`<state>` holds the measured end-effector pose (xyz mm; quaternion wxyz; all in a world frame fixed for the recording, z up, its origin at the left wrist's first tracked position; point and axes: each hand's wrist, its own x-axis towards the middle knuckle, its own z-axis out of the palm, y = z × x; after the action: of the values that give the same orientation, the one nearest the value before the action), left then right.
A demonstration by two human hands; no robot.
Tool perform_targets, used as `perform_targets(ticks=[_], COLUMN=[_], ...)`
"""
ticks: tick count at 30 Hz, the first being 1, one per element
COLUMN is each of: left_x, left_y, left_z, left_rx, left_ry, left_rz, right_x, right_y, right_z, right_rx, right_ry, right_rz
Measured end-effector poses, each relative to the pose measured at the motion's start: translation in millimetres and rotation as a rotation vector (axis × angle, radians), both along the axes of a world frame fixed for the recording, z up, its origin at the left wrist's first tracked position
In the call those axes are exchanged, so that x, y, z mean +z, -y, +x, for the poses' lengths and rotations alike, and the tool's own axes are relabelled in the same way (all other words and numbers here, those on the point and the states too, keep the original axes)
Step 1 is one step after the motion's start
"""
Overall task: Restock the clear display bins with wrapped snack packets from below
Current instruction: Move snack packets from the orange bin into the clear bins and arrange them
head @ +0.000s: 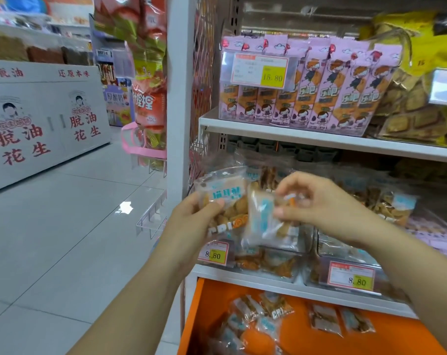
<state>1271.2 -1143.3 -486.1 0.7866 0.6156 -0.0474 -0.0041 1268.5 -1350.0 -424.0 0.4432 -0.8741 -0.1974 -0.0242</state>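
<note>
My left hand (191, 221) grips a clear snack packet (223, 194) with a blue label by its lower left side. My right hand (317, 201) pinches a second, smaller packet (262, 216) by its top edge, and it hangs just right of the first. Both packets are raised in front of the clear display bin (266, 257) on the middle shelf, which holds similar packets. Below, an open orange drawer (319, 339) contains several more wrapped packets (263, 319).
A white shelf post (177, 98) stands left of the bins. Price tags (216, 253) reading 8.80 hang on the bin fronts. Pink snack boxes (307, 98) fill the upper shelf. A tiled aisle floor (63, 239) lies to the left, with a white peanut display counter (38, 124) beyond.
</note>
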Motion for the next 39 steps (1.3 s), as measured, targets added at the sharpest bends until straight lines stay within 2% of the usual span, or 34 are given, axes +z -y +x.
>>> perform_targets(ticks=[2, 3, 4, 6, 9, 12, 14, 16, 18, 22, 24, 26, 29, 33, 36, 39], left_x=[1, 1, 2, 5, 2, 1, 2, 1, 1, 4, 6, 5, 2, 0, -1, -1], left_y=[3, 6, 9, 15, 20, 19, 13, 8, 6, 4, -3, -13, -28, -30, -31, -33], left_z=[0, -1, -4, -8, -13, -11, -9, -7, -7, -7, -3, 4, 13, 13, 13, 13], left_rx=[0.027, 0.017, -0.007, -0.082, -0.120, -0.074, -0.062, -0.088, -0.111, -0.106, -0.011, 0.165, 0.375, 0.382, 0.392, 0.394], left_ry=[-0.056, -0.088, -0.120, -0.130, -0.040, -0.060, -0.069, -0.048, -0.047, -0.029, -0.035, -0.031, 0.043, 0.098, 0.121, 0.128], left_rz=[-0.055, -0.108, -0.167, -0.222, -0.069, -0.133, -0.160, -0.108, -0.080, -0.139, -0.201, -0.146, 0.065, 0.143, 0.161, 0.171], right_x=[-6, -10, -17, -32, -46, -47, -49, -51, -52, -47, -44, -44, -56, -75, -83, -82], right_y=[-4, -11, -19, -36, -52, -54, -49, -43, -38, -38, -37, -32, -27, -39, -48, -51], right_z=[1, 0, 0, -2, -7, -10, -9, -6, -1, 7, 13, 24, 42, 57, 68, 74], right_rx=[-0.073, -0.112, -0.153, -0.247, -0.352, -0.251, -0.162, -0.032, 0.056, 0.077, 0.028, -0.076, -0.141, -0.162, -0.238, -0.300], right_ry=[-0.145, -0.191, -0.213, -0.157, 0.052, 0.208, 0.370, 0.398, 0.294, 0.341, 0.339, 0.324, 0.227, 0.106, 0.106, 0.161], right_rz=[0.597, 0.783, 0.854, 0.700, 0.449, 0.271, -0.035, -0.257, -0.302, -0.324, -0.203, -0.120, -0.299, -0.419, -0.599, -0.534])
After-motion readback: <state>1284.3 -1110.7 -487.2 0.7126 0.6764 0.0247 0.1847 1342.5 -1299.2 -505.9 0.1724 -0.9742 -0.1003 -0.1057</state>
